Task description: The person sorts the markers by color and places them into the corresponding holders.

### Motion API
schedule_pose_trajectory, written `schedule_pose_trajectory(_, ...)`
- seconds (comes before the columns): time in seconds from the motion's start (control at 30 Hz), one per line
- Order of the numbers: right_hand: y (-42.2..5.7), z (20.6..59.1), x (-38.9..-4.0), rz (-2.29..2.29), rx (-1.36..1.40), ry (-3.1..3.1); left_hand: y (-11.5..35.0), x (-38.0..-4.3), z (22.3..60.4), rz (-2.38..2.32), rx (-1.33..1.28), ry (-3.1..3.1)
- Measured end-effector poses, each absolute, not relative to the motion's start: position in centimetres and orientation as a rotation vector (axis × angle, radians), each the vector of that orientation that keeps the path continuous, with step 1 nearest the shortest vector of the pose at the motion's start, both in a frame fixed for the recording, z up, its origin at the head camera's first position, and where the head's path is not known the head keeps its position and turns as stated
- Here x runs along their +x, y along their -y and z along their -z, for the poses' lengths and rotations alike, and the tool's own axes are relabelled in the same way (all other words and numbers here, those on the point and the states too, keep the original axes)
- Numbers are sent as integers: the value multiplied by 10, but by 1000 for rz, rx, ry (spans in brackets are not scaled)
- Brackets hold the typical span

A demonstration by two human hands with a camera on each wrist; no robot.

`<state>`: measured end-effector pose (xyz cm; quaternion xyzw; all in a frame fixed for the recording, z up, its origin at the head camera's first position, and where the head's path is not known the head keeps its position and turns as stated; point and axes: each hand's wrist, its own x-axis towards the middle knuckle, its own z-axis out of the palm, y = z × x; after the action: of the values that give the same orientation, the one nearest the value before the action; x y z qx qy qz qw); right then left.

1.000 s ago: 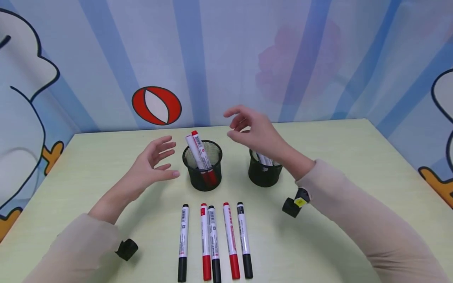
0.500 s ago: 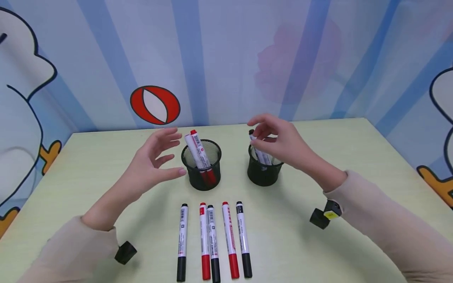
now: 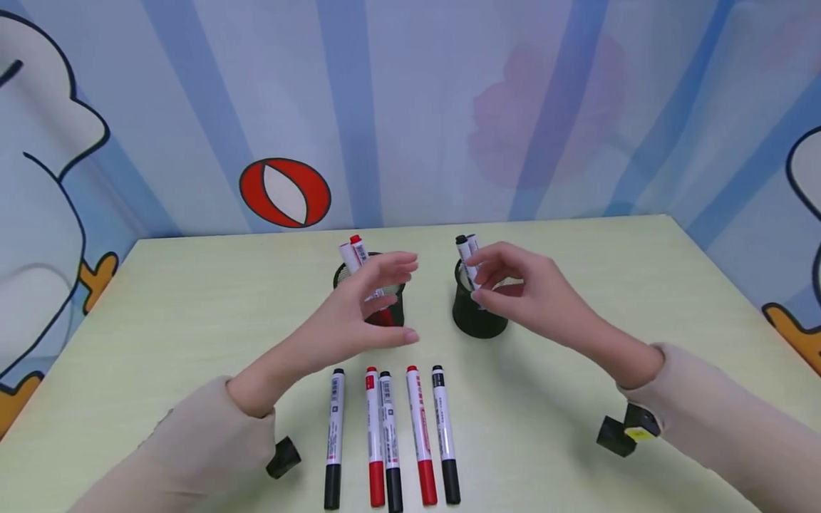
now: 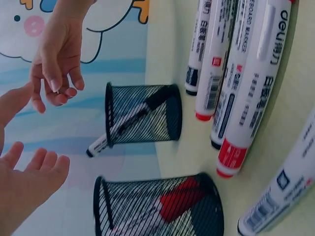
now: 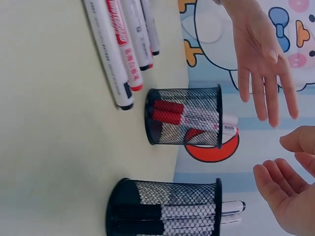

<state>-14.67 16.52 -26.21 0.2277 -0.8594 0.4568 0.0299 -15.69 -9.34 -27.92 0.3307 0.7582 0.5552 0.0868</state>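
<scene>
My left hand point(image 3: 349, 313) is held in the air with fingers apart. In the head view it partly covers the left black mesh pen cup point(image 5: 162, 130), which holds two red-capped whiteboard markers point(image 5: 170, 113). Beside the right mesh pen cup point(image 3: 477, 317), my right hand point(image 3: 532, 285) hangs with loosely bent fingers and nothing between them. That cup holds two black-capped markers point(image 5: 135, 212), tops leaning out past the rim. Both wrist views show the right hand point(image 5: 290, 191) apart from the cups.
Several whiteboard markers lie in a row at the table's near side: a black one point(image 3: 334, 442), a red one point(image 3: 375, 442), another black one point(image 3: 389, 442), another red one point(image 3: 420, 434) and a last black one point(image 3: 445, 434). A cartoon-printed cloth point(image 3: 423, 107) stands behind the table point(image 3: 224, 299).
My left hand has moved right, in front of the left cup. My right hand has shifted right and lower, baring the marker tops in the right cup. The markers on the table stay put.
</scene>
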Motion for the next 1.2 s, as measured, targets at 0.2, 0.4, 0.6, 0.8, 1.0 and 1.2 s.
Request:
schedule_pose_trajectory(0.2,-172,277,-134,-1449,653,2656,71,-159,293,-1632,955,-2269)
schedule_pose_trajectory(0.4,-174,294,-126,-1574,633,2705,53,-163,306,-1602,915,-2265)
schedule_pose_trajectory(0.6,-169,318,-121,-1652,597,2802,38,-166,313,-1565,870,-2275)
schedule_pose_trajectory(0.8,-161,339,-116,-1812,523,2875,26,-170,319,-1606,811,-2284)
schedule_pose_trajectory(1.0,-152,342,-113,-1882,461,2858,17,-178,324,-1616,741,-2299)
schedule_pose_trajectory(1.2,-142,345,-113,-1846,337,2873,9,-186,327,-1580,641,-2305)
